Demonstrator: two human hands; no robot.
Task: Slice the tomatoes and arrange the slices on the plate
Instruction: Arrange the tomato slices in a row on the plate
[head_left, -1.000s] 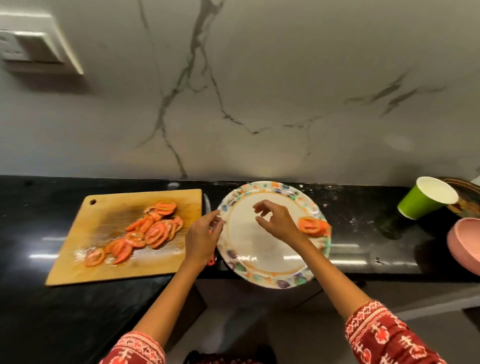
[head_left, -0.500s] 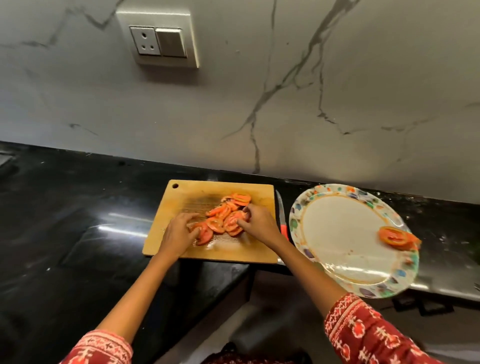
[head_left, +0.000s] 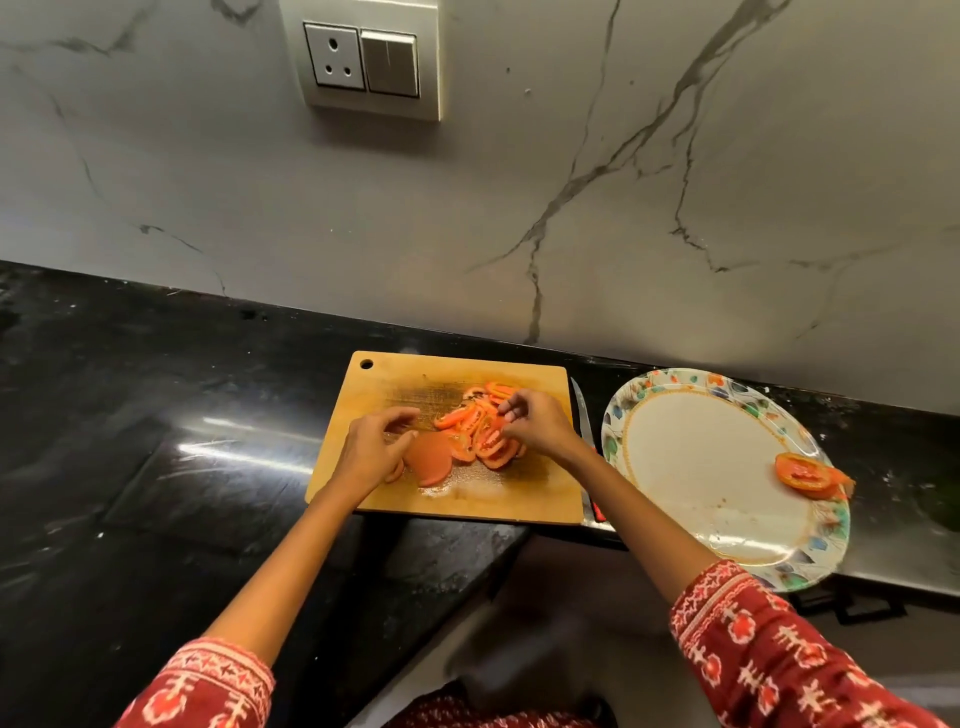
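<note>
A heap of red tomato slices (head_left: 475, 434) lies on the wooden cutting board (head_left: 540, 488). My left hand (head_left: 371, 452) hovers at the heap's left end beside a round tomato end piece (head_left: 428, 460), with finger and thumb curved and apart, holding nothing. My right hand (head_left: 537, 423) is on the heap's right side, its fingertips curled down and pinching slices. To the right sits the floral-rimmed plate (head_left: 675, 382), with tomato slices (head_left: 808, 473) at its right rim.
A knife (head_left: 583, 431) with a red handle lies on the black counter (head_left: 208, 467) between board and plate. The plate overhangs the counter's front edge. A wall socket (head_left: 363, 57) sits above on the marble backsplash.
Both hands moved from the plate to the cutting board and now work at the slice heap. The view swung left, so the green cup and pink bowl left the frame.
</note>
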